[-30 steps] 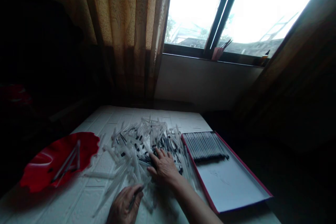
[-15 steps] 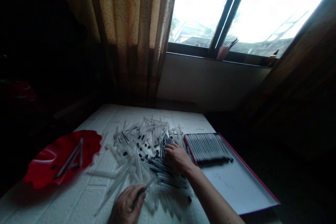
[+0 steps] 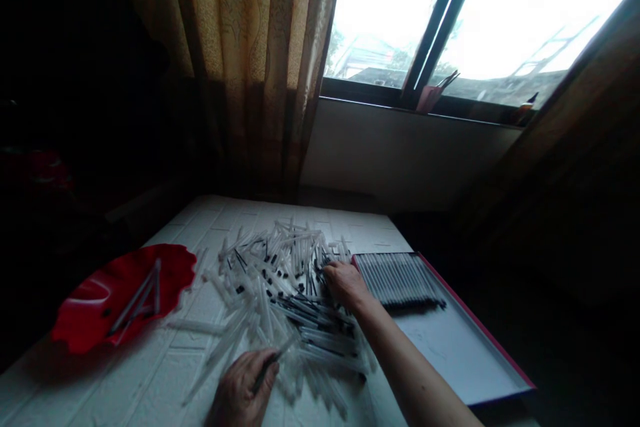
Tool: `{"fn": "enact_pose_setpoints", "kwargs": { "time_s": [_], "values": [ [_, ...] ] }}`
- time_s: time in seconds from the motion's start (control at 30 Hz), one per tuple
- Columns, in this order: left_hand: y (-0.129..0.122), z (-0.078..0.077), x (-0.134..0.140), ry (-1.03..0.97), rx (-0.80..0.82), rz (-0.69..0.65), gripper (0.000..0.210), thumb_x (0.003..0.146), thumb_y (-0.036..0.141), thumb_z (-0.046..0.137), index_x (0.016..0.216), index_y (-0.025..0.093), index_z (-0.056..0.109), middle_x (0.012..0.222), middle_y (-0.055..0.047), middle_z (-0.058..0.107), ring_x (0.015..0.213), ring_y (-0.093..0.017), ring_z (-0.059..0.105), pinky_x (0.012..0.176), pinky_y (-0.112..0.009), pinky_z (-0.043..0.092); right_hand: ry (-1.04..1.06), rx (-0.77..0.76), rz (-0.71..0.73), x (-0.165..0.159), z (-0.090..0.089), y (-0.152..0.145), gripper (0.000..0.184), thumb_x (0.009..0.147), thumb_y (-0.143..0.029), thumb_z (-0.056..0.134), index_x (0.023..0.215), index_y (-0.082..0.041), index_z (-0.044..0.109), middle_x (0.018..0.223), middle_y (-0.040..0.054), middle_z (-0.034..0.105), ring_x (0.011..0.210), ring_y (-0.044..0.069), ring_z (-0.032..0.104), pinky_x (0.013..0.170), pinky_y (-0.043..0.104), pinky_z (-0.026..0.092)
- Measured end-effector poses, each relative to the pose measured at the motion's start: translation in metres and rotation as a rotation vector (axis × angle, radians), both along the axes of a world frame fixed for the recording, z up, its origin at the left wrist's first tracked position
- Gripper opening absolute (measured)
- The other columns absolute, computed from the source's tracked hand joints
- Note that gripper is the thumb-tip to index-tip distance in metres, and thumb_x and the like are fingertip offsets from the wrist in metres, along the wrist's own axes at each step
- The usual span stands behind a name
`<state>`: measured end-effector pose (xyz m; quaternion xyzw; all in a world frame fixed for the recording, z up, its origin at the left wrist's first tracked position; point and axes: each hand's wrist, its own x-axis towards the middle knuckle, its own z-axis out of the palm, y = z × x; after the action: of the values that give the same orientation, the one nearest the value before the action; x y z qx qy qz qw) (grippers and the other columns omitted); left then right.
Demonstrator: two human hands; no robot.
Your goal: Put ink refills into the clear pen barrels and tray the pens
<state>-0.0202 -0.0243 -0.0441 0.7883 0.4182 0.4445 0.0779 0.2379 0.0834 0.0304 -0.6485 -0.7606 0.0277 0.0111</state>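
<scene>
Low on the table, my left hand (image 3: 244, 387) is closed around a pen (image 3: 286, 349), its clear end pointing up and right. My right hand (image 3: 345, 283) reaches over the pile, its fingers bent together among thin dark pen refills (image 3: 313, 277); whatever lies at the fingertips is hidden. Clear pen barrels (image 3: 263, 307) are heaped between and beyond my hands, with small black caps (image 3: 279, 273) scattered among them. Assembled-looking dark pens (image 3: 305, 313) lie below my right hand. Right of it, a shallow red-edged box (image 3: 463, 347) holds a neat row of pens (image 3: 397, 277).
A red scalloped bowl (image 3: 83, 320) with a few pens inside stands on the left of the white brick-patterned table (image 3: 155, 373). Beyond the table hang a patterned curtain (image 3: 240, 47) and a window (image 3: 385, 20), with a pink holder (image 3: 427, 99) on its sill.
My right hand has shifted slightly right and away from me, and its fingers have drawn closer together over the refills. My left hand keeps the pen in nearly the same place.
</scene>
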Motion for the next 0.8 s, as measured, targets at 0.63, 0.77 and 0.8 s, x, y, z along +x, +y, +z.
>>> {"fn": "enact_pose_setpoints", "kwargs": {
  "time_s": [0.63, 0.77, 0.8],
  "values": [
    [-0.001, 0.0, 0.001, -0.026, -0.019, -0.008, 0.029, 0.098, 0.044, 0.046, 0.099, 0.025, 0.068, 0.08, -0.002, 0.076, 0.072, -0.016, 0.074, 0.066, -0.019, 0.06, -0.053, -0.039, -0.152, -0.014, -0.021, 0.019, 0.025, 0.096, -0.031, 0.059, 0.119, -0.021, 0.06, 0.123, 0.0074, 0.06, 0.101, 0.021, 0.063, 0.085, 0.04, 0.054],
    [0.0, -0.003, 0.001, -0.023, -0.034, -0.013, 0.028, 0.098, 0.043, 0.046, 0.1, 0.025, 0.067, 0.081, -0.002, 0.076, 0.073, -0.016, 0.074, 0.066, -0.02, 0.06, -0.008, -0.032, -0.17, -0.015, -0.021, 0.019, 0.024, 0.097, -0.031, 0.058, 0.119, -0.021, 0.06, 0.123, 0.0072, 0.06, 0.101, 0.021, 0.063, 0.085, 0.04, 0.054],
    [0.0, -0.004, 0.001, -0.022, -0.037, -0.013, 0.029, 0.098, 0.044, 0.046, 0.1, 0.025, 0.067, 0.081, -0.003, 0.076, 0.073, -0.016, 0.074, 0.066, -0.02, 0.06, 0.012, -0.026, -0.176, -0.015, -0.021, 0.019, 0.024, 0.097, -0.031, 0.058, 0.118, -0.021, 0.06, 0.123, 0.0069, 0.06, 0.1, 0.021, 0.063, 0.085, 0.04, 0.054]
  ]
}}
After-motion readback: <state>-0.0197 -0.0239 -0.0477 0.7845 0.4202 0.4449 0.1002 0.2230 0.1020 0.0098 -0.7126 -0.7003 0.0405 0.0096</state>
